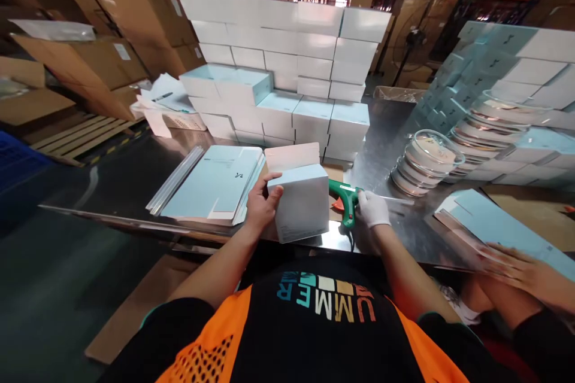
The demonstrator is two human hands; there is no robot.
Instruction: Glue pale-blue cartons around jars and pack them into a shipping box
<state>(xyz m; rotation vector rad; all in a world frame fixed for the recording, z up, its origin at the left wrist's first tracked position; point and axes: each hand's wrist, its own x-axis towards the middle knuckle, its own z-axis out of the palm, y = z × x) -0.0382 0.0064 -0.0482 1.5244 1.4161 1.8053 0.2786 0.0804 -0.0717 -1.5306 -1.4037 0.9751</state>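
Note:
My left hand (264, 203) grips a white box (302, 206) by its left side, thumb on the near face and fingers over the top edge. The box is tilted, with a flap (291, 157) standing up behind it. To the right is a green glue gun (347, 198) with an orange trigger, its nozzle end hidden behind the box. A clear glue stick (398, 200) sticks out of the gun's rear. My right hand (374, 209), in a white glove, is closed around the stick at the back of the gun; the gun's handle shows uncovered.
Flat pale-blue box sheets (213, 182) and clear strips (174, 181) lie left. White boxes (287, 42) are stacked behind. Round clear containers (426, 158) stand right, near another person's hand (516, 266) on a pale-blue box (507, 233). A white basket (184, 121) sits back left.

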